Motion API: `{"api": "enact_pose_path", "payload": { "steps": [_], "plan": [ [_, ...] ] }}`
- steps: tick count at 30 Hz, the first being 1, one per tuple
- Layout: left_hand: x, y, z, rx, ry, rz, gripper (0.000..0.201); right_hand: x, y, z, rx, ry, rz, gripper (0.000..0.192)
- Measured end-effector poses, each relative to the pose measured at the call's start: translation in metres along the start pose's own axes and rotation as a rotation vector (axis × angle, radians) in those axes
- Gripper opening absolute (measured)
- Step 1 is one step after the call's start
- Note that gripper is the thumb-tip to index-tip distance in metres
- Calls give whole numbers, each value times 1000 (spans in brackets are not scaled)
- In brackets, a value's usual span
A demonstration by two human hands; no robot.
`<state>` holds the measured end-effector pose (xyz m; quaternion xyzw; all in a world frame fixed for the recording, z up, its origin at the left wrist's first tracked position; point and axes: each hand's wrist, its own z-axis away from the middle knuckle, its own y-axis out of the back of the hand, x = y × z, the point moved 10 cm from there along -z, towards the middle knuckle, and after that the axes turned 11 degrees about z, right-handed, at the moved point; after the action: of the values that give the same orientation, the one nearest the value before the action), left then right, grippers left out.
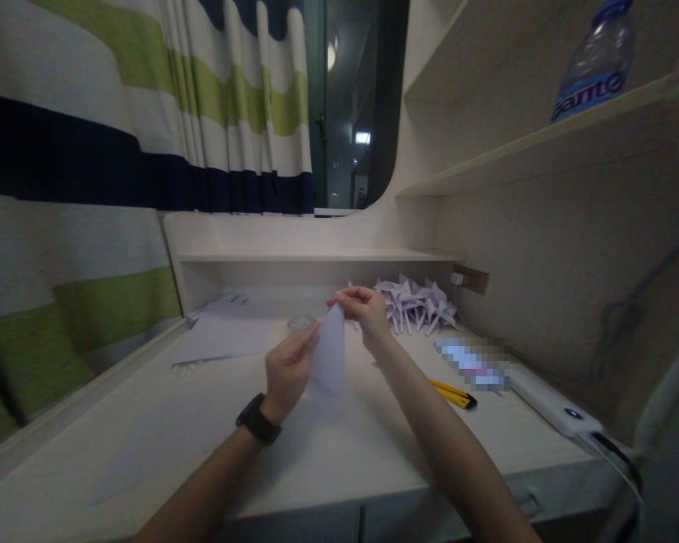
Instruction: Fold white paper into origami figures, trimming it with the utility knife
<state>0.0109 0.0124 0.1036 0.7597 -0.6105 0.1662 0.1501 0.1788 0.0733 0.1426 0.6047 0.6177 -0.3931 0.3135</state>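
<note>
A folded sheet of white paper (330, 354), roughly a tall triangle, is held up over the middle of the desk. My left hand (288, 369), with a black watch on the wrist, pinches its left edge. At the top corner, my right hand (365, 308) grips the paper between thumb and fingers. Just behind my left hand lies a roll of clear tape (302, 323). Beyond my right hand is a pile of folded paper pinwheel-like shapes (413, 302) with rolled stems. Under my right forearm, a yellow utility knife (453, 394) lies partly covered.
A stack of white paper (226, 332) lies at the back left of the desk (339, 460). To the right are a blurred-out phone-like object (472, 363) and a white power strip (554, 400) with cables. A plastic bottle (594, 64) stands on the upper shelf. A striped curtain (231, 113) hangs left.
</note>
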Motion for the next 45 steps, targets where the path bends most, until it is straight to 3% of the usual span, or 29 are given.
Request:
{"api": "enact_pose_path", "payload": {
  "steps": [14,23,26,32,39,45],
  "plan": [
    [-6,-3,-1,1,130,65,25,1,9,1,96,5,12,26],
    [-31,5,0,81,284,105,27,20,-3,-6,-25,-48,131,35],
    [-35,6,0,91,323,120,27,21,-2,-6,-5,-45,164,33],
    [-33,2,2,72,318,158,27,26,-1,-9,-9,-71,150,31],
    [-28,-4,2,28,325,118,26,26,11,-11,85,-44,180,26],
    [-35,-1,4,56,391,105,28,38,-1,-10,-48,-117,255,33]
  ]
}}
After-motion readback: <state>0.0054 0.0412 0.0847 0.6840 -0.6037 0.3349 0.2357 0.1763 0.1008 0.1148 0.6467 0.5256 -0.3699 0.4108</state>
